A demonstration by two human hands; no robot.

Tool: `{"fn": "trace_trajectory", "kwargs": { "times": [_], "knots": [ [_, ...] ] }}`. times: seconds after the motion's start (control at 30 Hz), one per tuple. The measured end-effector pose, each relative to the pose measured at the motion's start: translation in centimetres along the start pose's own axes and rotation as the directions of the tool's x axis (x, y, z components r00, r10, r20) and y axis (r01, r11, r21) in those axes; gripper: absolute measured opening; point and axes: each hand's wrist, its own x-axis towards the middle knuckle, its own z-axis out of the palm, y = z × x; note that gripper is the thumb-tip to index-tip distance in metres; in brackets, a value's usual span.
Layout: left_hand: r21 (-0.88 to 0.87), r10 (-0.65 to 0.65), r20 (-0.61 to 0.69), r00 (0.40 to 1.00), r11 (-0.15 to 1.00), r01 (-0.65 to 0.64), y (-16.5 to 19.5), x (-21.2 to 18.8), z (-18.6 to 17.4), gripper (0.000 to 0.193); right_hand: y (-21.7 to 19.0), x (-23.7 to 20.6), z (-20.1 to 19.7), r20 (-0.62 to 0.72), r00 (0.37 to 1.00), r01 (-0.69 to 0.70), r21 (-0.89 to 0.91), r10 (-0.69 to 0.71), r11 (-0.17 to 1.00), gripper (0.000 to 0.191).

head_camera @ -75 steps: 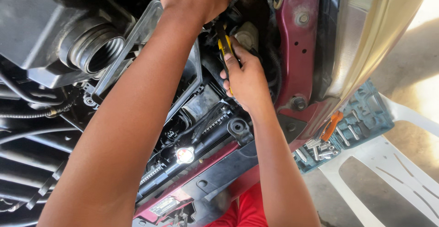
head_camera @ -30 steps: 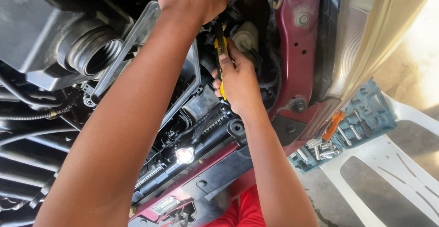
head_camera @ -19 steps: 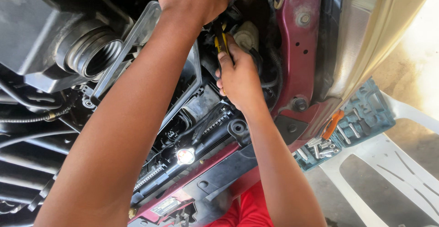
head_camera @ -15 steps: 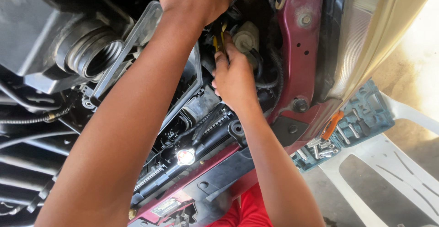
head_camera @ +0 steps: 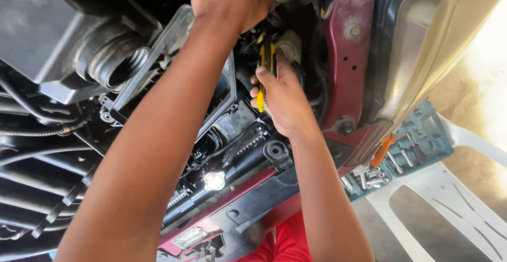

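Observation:
My left hand point(head_camera: 227, 1) reaches deep into the top of a car's engine bay, its fingers closed around a dark part that the hand mostly hides. Just below it, my right hand point(head_camera: 282, 101) grips a yellow-handled tool point(head_camera: 262, 77). The tool points up toward a pale round fitting point(head_camera: 289, 44) beside the red body panel point(head_camera: 348, 56). Its tip is hidden behind my left wrist and dark engine parts.
A black ribbed intake duct point(head_camera: 113, 64) and air box point(head_camera: 47, 30) fill the upper left, with hoses below. At right, a blue-green socket case point(head_camera: 422, 135) holding an orange-handled tool point(head_camera: 381, 150) rests on a white plastic chair point(head_camera: 454, 209).
My right hand has shifted the yellow-handled tool slightly up and down in the same spot. My left hand has kept its grip at the top.

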Motion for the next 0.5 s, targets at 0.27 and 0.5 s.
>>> {"fn": "trace_trajectory", "kwargs": {
  "times": [0.27, 0.5],
  "knots": [
    [0.075, 0.128, -0.114, 0.985, 0.990, -0.120, 0.2, -0.1, -0.8, 0.052, 0.2, -0.5, 0.1, -0.018, 1.000, -0.020, 0.060, 0.021, 0.998, 0.052],
    [0.046, -0.014, 0.039, 0.999, 0.999, 0.012, 0.4, 0.1, -0.3, 0.054, 0.9, 0.8, 1.0, -0.051, 0.999, 0.004, 0.037, -0.003, 0.999, 0.057]
  ]
}}
